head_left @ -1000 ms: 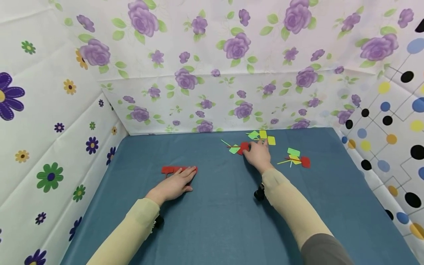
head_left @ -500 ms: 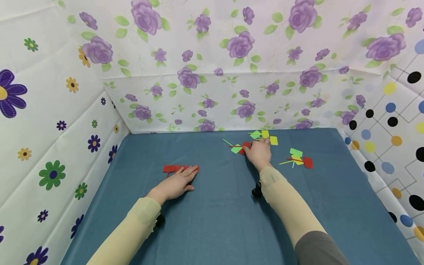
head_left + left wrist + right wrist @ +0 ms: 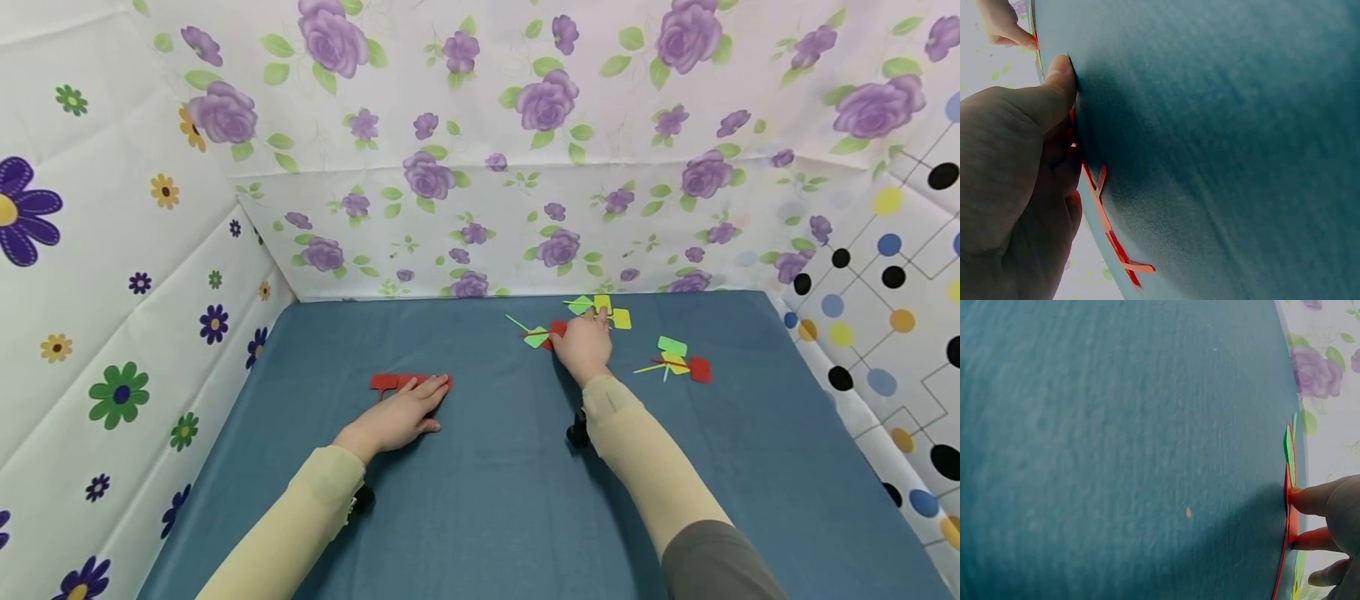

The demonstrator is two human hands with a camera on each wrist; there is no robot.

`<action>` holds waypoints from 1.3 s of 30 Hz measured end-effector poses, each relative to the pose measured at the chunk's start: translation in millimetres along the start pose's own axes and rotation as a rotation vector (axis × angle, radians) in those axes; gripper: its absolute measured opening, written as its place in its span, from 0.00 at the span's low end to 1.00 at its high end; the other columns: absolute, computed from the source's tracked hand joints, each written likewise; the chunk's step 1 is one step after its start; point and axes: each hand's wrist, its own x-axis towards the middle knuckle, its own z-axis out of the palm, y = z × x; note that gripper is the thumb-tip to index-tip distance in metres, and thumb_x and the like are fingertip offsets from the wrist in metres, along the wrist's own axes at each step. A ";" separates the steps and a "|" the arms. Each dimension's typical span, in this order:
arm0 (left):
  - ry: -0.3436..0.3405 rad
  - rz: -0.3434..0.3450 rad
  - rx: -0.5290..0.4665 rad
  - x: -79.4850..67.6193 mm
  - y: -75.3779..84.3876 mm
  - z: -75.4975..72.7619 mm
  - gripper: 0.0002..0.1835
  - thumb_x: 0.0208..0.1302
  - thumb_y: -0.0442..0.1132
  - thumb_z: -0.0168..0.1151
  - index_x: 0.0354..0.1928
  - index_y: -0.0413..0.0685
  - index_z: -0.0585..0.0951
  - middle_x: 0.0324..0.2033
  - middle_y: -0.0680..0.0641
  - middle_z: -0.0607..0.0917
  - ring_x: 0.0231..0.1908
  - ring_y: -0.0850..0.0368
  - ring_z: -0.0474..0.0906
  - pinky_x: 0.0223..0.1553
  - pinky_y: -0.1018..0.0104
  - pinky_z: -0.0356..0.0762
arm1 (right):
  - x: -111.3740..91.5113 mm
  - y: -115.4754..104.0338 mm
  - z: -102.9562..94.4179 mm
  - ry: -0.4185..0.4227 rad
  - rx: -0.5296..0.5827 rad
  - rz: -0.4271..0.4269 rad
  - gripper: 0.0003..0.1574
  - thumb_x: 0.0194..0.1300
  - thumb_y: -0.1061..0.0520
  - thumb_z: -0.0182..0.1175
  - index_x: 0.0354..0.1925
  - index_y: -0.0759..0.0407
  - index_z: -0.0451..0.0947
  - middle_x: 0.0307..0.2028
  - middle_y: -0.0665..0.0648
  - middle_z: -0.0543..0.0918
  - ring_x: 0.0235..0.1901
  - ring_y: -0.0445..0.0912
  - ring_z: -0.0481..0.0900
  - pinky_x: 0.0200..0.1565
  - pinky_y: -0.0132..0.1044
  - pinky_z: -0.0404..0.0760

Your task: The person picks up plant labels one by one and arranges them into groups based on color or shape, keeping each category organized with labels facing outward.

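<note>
My left hand point(image 3: 393, 421) lies with fingers stretched over a row of flat red tags with thin stems point(image 3: 386, 382), near the left middle of the blue cloth. In the left wrist view, the stems of the red tags point(image 3: 1100, 209) run out past the fingers. Farther back, my right hand point(image 3: 585, 346) has its thumb and a finger at a red tag point(image 3: 557, 327), beside a green tag point(image 3: 536, 337). The right wrist view shows both digits pinching that red tag point(image 3: 1294, 526). Part of it is hidden by the hand.
Yellow tags point(image 3: 622, 318) and a green tag point(image 3: 580, 306) lie just beyond the right hand. To its right is a small pile with green point(image 3: 672, 345), yellow and red point(image 3: 699, 369) tags. Floral cloth walls point(image 3: 487, 167) rise behind and at both sides.
The right wrist and forearm have shifted slightly left, while the fingers stay at the red tag. The left hand stays in place on the red row. The head view has turned slightly.
</note>
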 end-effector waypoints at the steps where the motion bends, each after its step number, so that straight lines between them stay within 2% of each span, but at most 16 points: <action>1: 0.000 0.000 0.001 -0.1 0.0 0.0 0.41 0.81 0.48 0.62 0.85 0.42 0.56 0.84 0.41 0.54 0.83 0.43 0.51 0.83 0.43 0.47 | 0.2 -0.6 0.1 0.003 0.007 0.003 0.30 0.75 0.43 0.66 0.33 0.70 0.90 0.73 0.80 0.68 0.80 0.72 0.51 0.79 0.62 0.59; 10: 0.004 0.007 -0.009 -0.6 0.2 0.3 0.41 0.81 0.48 0.62 0.85 0.41 0.56 0.84 0.40 0.55 0.83 0.43 0.52 0.83 0.43 0.46 | 0.1 -3.8 -0.3 0.031 0.087 0.078 0.25 0.72 0.46 0.67 0.36 0.70 0.90 0.73 0.76 0.70 0.80 0.70 0.53 0.68 0.63 0.78; 18: 0.005 0.015 -0.011 -0.3 2.8 -0.3 0.41 0.81 0.46 0.62 0.84 0.38 0.57 0.84 0.38 0.55 0.83 0.43 0.52 0.83 0.44 0.46 | -1.8 -4.4 1.1 0.073 0.111 0.079 0.27 0.71 0.49 0.68 0.18 0.63 0.83 0.70 0.77 0.73 0.80 0.70 0.55 0.69 0.62 0.78; 25: 0.000 0.006 -0.010 -1.1 5.5 -2.0 0.41 0.81 0.46 0.62 0.84 0.38 0.57 0.84 0.39 0.55 0.83 0.43 0.51 0.84 0.44 0.45 | -1.6 -4.3 3.9 0.092 0.120 0.086 0.27 0.71 0.50 0.68 0.18 0.63 0.82 0.70 0.78 0.74 0.79 0.71 0.55 0.68 0.63 0.78; 29: 0.003 0.006 -0.010 -1.1 5.3 -1.9 0.41 0.81 0.46 0.62 0.84 0.38 0.57 0.84 0.39 0.55 0.83 0.43 0.52 0.84 0.44 0.45 | -1.9 -4.0 4.2 0.098 0.138 0.098 0.24 0.71 0.50 0.68 0.24 0.65 0.86 0.70 0.76 0.74 0.80 0.70 0.55 0.70 0.63 0.75; 32: 0.002 0.005 -0.006 -0.8 4.7 -1.1 0.41 0.81 0.46 0.62 0.85 0.38 0.57 0.84 0.39 0.55 0.83 0.43 0.52 0.84 0.44 0.45 | -1.6 -3.9 4.2 0.093 0.153 0.114 0.20 0.71 0.49 0.68 0.37 0.68 0.90 0.71 0.75 0.73 0.80 0.70 0.55 0.69 0.63 0.76; 36: 0.000 0.003 -0.007 -0.7 4.3 -0.4 0.41 0.81 0.47 0.62 0.85 0.39 0.56 0.84 0.40 0.55 0.83 0.44 0.51 0.84 0.45 0.44 | -0.3 -2.8 4.2 0.077 0.186 0.137 0.23 0.70 0.48 0.68 0.52 0.67 0.88 0.73 0.74 0.72 0.80 0.71 0.53 0.66 0.65 0.79; 39: 0.003 0.003 -0.011 -0.8 4.2 -0.2 0.41 0.81 0.47 0.62 0.85 0.39 0.56 0.84 0.40 0.55 0.83 0.44 0.52 0.84 0.45 0.45 | 0.4 -0.7 3.1 0.058 0.210 0.150 0.24 0.70 0.48 0.69 0.53 0.65 0.88 0.74 0.74 0.71 0.81 0.71 0.51 0.64 0.66 0.80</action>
